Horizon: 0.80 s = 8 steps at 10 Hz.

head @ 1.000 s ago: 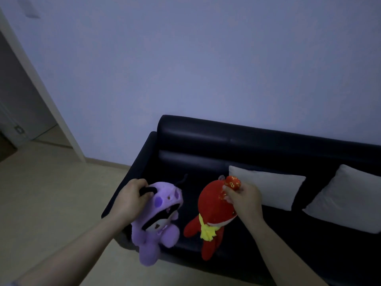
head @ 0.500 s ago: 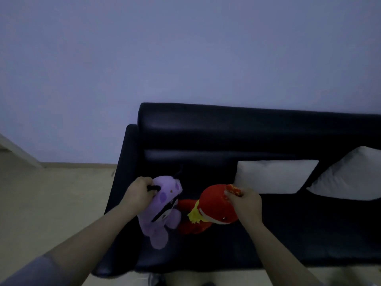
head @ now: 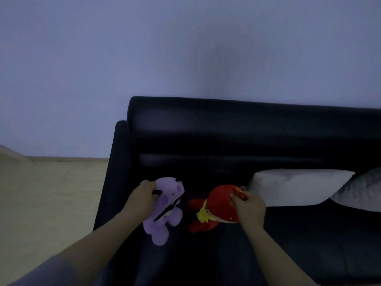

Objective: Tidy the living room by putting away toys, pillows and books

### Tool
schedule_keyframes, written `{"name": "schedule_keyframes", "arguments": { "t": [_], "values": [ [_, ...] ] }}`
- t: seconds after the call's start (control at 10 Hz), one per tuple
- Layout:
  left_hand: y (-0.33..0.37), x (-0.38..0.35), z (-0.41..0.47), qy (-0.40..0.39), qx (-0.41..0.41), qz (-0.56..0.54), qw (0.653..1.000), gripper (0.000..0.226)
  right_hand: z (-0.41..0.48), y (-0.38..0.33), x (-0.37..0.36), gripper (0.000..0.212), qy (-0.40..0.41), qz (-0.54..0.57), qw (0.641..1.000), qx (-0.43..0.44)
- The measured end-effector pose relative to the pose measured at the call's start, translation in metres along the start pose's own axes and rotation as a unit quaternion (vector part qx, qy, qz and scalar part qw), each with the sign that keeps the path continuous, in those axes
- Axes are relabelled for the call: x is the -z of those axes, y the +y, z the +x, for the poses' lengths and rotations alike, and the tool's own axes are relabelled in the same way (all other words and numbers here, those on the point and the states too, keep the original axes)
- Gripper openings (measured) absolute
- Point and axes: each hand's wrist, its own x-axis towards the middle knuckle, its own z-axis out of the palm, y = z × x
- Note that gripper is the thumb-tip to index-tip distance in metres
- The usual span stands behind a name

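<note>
The purple plush toy (head: pixel 165 211) is gripped by the left hand (head: pixel 142 200) over the black sofa (head: pixel 226 129). The red plush toy (head: pixel 216 207) is gripped at its top by the right hand (head: pixel 250 207), near a white pillow (head: pixel 299 185).

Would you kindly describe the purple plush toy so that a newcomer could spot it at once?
Find the black sofa and look to its armrest end, away from the white pillows. There the left hand grips the purple plush toy. It is lilac with darker spots, whereas the red plush toy beside it has a yellow collar.
</note>
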Motion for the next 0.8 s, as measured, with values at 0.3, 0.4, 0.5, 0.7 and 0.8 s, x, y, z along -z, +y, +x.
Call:
{"name": "schedule_keyframes", "arguments": {
  "t": [0.3,0.4,0.5,0.7,0.8],
  "values": [
    [-0.035,-0.059,0.113,-0.043,-0.090,0.077,0.992,0.013,0.103,0.012,-0.087,0.022,-0.062,0.006,0.998,0.006],
    [-0.055,-0.074,0.129,-0.005,-0.098,0.106,0.990,0.027,0.118,0.014,-0.110,0.013,-0.101,0.027,0.994,0.019],
    [-0.066,-0.085,0.140,-0.030,-0.039,0.033,0.998,0.030,0.127,0.015,-0.124,0.011,-0.127,0.030,0.991,0.012],
    [-0.072,-0.078,0.138,-0.021,0.057,0.000,0.998,0.042,0.116,0.010,-0.119,0.021,-0.127,0.039,0.991,0.026],
    [-0.053,-0.068,0.123,-0.092,0.062,-0.082,0.991,0.038,0.098,0.008,-0.106,0.027,-0.118,0.044,0.992,0.012]
  ]
}}
